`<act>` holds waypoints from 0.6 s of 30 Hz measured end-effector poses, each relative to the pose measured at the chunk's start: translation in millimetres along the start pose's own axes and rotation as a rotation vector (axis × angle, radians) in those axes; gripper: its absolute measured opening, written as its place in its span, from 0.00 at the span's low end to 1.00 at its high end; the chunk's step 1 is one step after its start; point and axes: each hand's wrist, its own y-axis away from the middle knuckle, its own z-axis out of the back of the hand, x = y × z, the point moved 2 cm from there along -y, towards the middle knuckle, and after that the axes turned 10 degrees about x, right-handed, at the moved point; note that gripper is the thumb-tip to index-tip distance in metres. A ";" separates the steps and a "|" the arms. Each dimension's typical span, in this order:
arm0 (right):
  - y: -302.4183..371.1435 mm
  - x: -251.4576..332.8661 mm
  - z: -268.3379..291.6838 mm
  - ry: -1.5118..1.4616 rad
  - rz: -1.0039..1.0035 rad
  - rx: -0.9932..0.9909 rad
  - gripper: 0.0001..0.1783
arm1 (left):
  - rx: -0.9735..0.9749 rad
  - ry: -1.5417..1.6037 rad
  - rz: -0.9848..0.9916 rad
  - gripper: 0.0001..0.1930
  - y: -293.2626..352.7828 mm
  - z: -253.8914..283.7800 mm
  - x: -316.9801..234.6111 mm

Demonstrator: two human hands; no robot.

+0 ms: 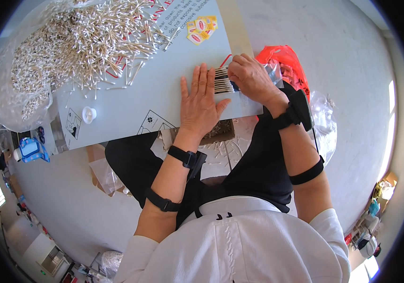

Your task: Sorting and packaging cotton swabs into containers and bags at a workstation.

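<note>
A short row of cotton swabs (221, 81) lies side by side near the right end of the grey tabletop (122, 109). My left hand (199, 104) rests flat at the row's left side, fingers stretched out and thumb spread. Over the row's right end, my right hand (253, 82) has its fingers bent and drawn together. What they pinch, if anything, is hidden beneath them. A dark strip shows by the swabs there, and clear plastic (273, 71) sticks out beyond the right hand.
A big heap of loose cotton swabs (86, 45) spills from a clear bag at the far left. Yellow-and-white labels (202, 29) and a white round cap (89, 114) lie on the tabletop. Below its near edge is a cardboard box (220, 134). A red plastic bag (284, 56) stands right.
</note>
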 end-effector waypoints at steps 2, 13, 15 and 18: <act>0.2 -0.1 3.1 0.004 0.004 0.007 0.04 | 0.010 0.019 0.004 0.43 0.3 -0.1 0.2; -0.5 10.8 6.3 -0.041 0.034 0.011 0.06 | 0.001 0.038 0.009 0.45 -0.4 1.6 -0.4; -1.8 11.6 5.2 -0.034 0.030 0.045 0.06 | 0.008 0.055 0.014 0.45 -1.0 1.7 -1.1; 0.7 7.8 6.0 0.026 0.030 0.075 0.06 | -0.014 0.059 0.003 0.45 -1.3 0.3 -0.5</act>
